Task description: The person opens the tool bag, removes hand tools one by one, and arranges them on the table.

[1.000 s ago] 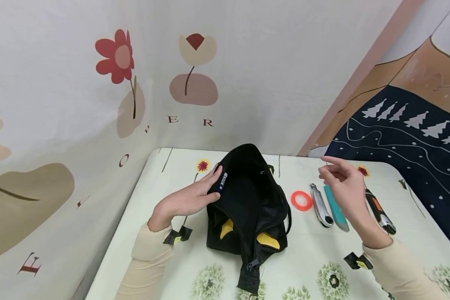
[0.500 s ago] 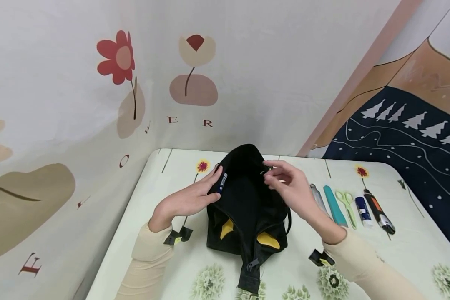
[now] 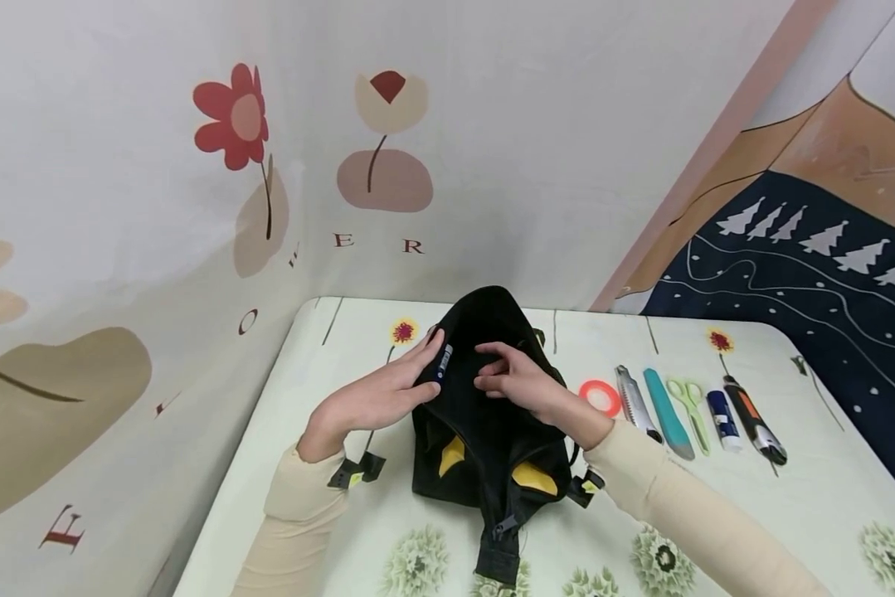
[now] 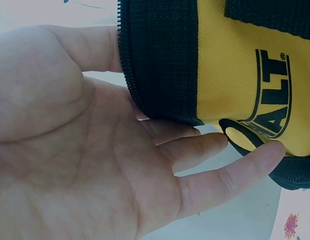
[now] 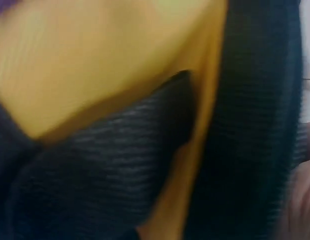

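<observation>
A black and yellow tool bag (image 3: 484, 456) stands on the table with its zipped mouth spread wide. My left hand (image 3: 376, 402) grips the left edge of the mouth, thumb on one side of the cloth and fingers on the other. Beside its fingertips a small white label (image 3: 445, 358) shows on the dark lining. In the left wrist view the fingers lie along the bag's yellow outer face (image 4: 235, 75), which bears black lettering. Over the mouth, my right hand (image 3: 525, 385) has loosely bent fingers, with nothing visible between them. The right wrist view is blurred, filled by the bag's cloth (image 5: 105, 165).
Right of the bag lie an orange ring (image 3: 600, 398), a grey utility knife (image 3: 636, 400), a teal cutter (image 3: 668, 414), green scissors (image 3: 689, 410), a blue glue stick (image 3: 723, 421) and a black and orange cutter (image 3: 755, 421). A strap (image 3: 497, 560) hangs at the bag's front.
My right hand has moved left from above the tools, past the bag's right edge, to over its mouth. The left hand keeps its grip on the edge.
</observation>
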`<control>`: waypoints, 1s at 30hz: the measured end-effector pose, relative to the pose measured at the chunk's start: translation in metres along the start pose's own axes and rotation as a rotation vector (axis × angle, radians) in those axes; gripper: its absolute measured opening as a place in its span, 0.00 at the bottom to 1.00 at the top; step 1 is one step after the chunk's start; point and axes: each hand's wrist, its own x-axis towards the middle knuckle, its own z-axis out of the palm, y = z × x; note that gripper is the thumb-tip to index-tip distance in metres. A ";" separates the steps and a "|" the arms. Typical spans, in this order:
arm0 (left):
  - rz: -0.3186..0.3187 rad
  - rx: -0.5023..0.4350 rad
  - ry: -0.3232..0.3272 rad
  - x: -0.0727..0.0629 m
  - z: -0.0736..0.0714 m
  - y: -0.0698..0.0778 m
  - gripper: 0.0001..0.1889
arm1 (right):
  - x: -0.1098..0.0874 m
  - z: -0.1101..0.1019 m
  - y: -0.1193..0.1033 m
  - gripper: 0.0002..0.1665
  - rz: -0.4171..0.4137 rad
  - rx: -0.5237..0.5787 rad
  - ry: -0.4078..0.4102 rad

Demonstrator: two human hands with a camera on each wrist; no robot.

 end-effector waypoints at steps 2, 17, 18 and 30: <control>0.003 -0.004 0.002 0.001 0.000 0.000 0.41 | 0.004 0.001 0.006 0.37 0.015 -0.007 0.008; 0.031 -0.005 0.004 0.000 -0.001 0.002 0.40 | 0.018 0.001 0.029 0.44 0.077 0.029 0.063; 0.033 -0.006 0.004 0.000 -0.001 0.002 0.40 | 0.018 0.000 0.029 0.44 0.079 0.031 0.063; 0.027 -0.005 0.000 -0.002 -0.002 0.005 0.40 | 0.023 0.000 0.035 0.44 0.052 -0.019 0.076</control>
